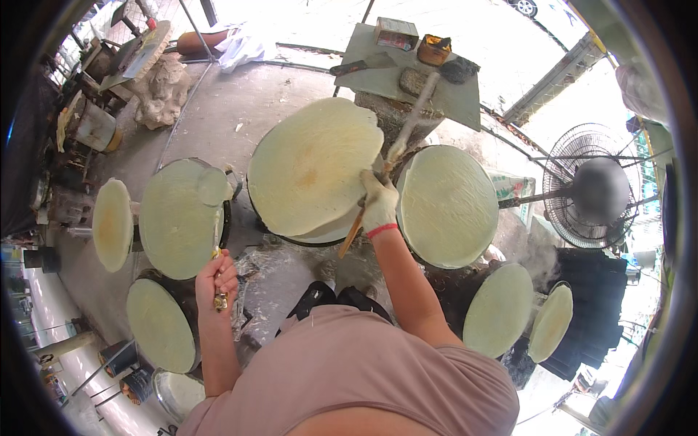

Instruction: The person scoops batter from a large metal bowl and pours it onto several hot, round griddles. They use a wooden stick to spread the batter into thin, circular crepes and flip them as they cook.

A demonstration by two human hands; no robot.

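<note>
Red-topped box (396,33) sits far back; right hand (379,203) grips stick (392,160), left hand (217,280) grips tool (218,254).

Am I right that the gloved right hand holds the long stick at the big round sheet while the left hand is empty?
Not quite: in the head view the left hand grips a small yellowish tool. The gloved right hand does hold the long stick at the big round sheet.

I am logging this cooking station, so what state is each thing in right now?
Left hand: bare, closed on a thin tool.
Right hand: gloved, gripping a long stick.
Centre round sheet: pale, tilted, one edge lifted by the right hand.
Right round pan: covered by a pale sheet.
Left round pan: covered, a small flap at its top edge.
Fan: upright; spinning or still, cannot tell.
</note>
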